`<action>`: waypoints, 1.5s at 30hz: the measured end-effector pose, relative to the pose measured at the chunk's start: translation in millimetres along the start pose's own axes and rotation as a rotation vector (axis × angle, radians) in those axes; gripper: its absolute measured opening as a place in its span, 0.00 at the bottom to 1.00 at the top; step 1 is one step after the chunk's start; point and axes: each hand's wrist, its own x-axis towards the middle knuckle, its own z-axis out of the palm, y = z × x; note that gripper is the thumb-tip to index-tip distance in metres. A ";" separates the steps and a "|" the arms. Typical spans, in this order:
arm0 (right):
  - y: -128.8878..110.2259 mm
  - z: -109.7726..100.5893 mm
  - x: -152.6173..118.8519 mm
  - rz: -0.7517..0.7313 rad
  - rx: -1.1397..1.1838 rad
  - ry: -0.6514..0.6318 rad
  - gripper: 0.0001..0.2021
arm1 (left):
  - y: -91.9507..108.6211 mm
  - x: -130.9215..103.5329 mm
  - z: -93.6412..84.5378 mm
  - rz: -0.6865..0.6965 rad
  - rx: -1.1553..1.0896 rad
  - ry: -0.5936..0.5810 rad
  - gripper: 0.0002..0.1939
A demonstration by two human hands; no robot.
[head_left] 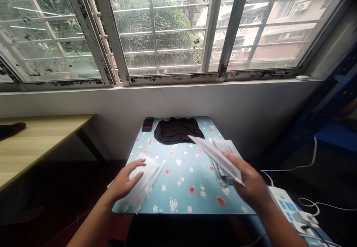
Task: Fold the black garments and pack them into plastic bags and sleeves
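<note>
My right hand (249,182) grips a flat white packet (217,158), tilted up above the right side of the flowered table (178,187). Below and behind it lie more white packets with grey print (230,146), partly covered by the held one. At the table's left front, my left hand (126,178) is over a loose pile of thin translucent white bags (149,169); its thumb and fingers are apart and nothing is held. Whether it touches the top bag cannot be told.
A black folded cloth (178,131) and a small dark object (147,124) lie at the table's back. A wooden desk (41,139) stands left. At lower right is a white power strip (287,206) with cables. Barred windows are ahead.
</note>
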 end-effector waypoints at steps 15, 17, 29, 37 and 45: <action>99.1 28.4 15.9 0.065 -0.517 -0.352 0.34 | -1.5 0.4 67.4 -0.242 0.443 -0.125 0.29; 98.2 28.2 13.5 0.084 -0.509 -0.343 0.33 | 2.0 2.0 70.6 -0.256 0.468 -0.106 0.29; 74.8 16.2 -76.3 -0.029 -0.460 -0.044 0.33 | 2.3 0.3 74.1 -0.222 0.485 -0.078 0.28; 92.6 39.1 -75.4 0.126 -0.458 -0.413 0.35 | 5.2 -0.1 73.7 -0.219 0.488 -0.102 0.28; 116.9 62.1 -14.2 0.143 -0.466 -0.409 0.32 | 3.7 -1.0 74.0 -0.209 0.474 -0.088 0.28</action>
